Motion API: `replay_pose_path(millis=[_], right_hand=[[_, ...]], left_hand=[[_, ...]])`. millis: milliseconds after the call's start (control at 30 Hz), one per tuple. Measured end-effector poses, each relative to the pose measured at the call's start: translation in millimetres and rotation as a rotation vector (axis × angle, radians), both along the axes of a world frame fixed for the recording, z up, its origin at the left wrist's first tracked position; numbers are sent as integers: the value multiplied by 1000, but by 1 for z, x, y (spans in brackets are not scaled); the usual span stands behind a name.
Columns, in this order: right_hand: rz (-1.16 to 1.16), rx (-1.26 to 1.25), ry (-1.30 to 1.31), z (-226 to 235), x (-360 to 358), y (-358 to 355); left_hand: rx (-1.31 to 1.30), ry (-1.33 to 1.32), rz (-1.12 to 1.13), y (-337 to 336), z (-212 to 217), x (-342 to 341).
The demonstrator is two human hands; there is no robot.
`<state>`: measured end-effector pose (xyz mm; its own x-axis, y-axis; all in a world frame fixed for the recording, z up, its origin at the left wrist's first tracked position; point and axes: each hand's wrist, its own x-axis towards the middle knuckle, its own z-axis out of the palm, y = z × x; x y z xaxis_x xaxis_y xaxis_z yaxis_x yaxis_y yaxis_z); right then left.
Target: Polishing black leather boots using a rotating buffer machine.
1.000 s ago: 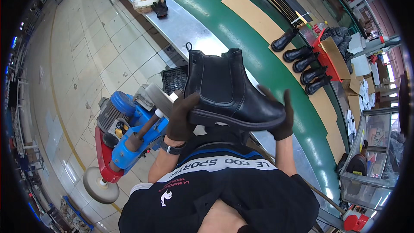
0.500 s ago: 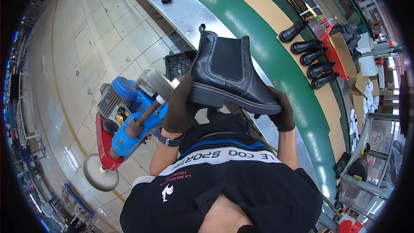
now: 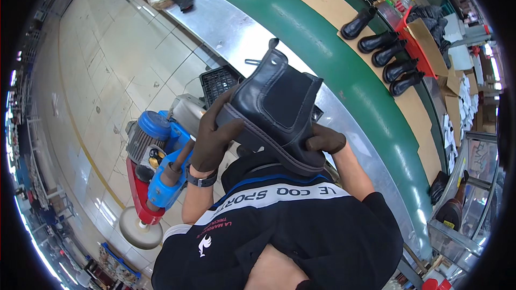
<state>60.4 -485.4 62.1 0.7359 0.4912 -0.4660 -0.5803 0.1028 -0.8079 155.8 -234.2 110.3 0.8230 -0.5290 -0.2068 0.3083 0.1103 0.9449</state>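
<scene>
Black leather ankle boot with elastic side panel [image 3: 277, 110] held up in front of chest, tilted, sole edge toward body. Left hand [image 3: 215, 137] – dark glove, grip closed round toe end; right hand [image 3: 325, 142] – gloved, grip closed on heel end of sole. Blue and red polishing machine with round buffing wheel [image 3: 153, 182] below left grip. Step, likely: inspecting boot, turning it. Next move calls for firm two-handed hold while rotating.

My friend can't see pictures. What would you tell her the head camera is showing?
Seen from above, a person in dark gloves holds a black ankle boot with both hands, left hand at the heel end and right hand under the sole. Beside them stands a blue and red buffing machine; more black boots line a green conveyor.
</scene>
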Motion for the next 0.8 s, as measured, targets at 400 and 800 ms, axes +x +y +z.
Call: replay_pose_path(millis=[400,800], right_hand=[[-222,228,2,2,26,-15],[-323,321,32,4,68,-31]], left_hand=[[-98,87,35,-31,5,23],[-90,118,110,-70,15,58]])
